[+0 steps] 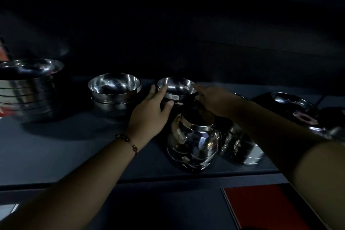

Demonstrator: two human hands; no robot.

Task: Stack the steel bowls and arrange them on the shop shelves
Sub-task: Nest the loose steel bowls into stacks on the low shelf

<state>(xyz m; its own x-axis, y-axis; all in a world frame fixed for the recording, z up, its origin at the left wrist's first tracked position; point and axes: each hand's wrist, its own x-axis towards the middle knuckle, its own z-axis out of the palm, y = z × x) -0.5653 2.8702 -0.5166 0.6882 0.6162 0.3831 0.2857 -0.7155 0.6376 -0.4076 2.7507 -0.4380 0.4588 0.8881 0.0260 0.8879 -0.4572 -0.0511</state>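
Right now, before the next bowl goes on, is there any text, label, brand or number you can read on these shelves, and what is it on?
No text reads in this dim view.
White sticker on the bowl held between the left hand and right hand: print too small and blurred to read.
Pale label on the shiny steel pot: unreadable.
Red and white marking on the dark item at far right: blurred, unreadable.

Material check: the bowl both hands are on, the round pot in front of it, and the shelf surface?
Bowl: looks like polished steel, with mirror highlights inside and a barcode sticker on its wall.
Round pot: same mirror-bright metal, with sharp warped reflections.
Shelf: matte dark grey, no glare; painted metal or laminate, cannot tell in this light.
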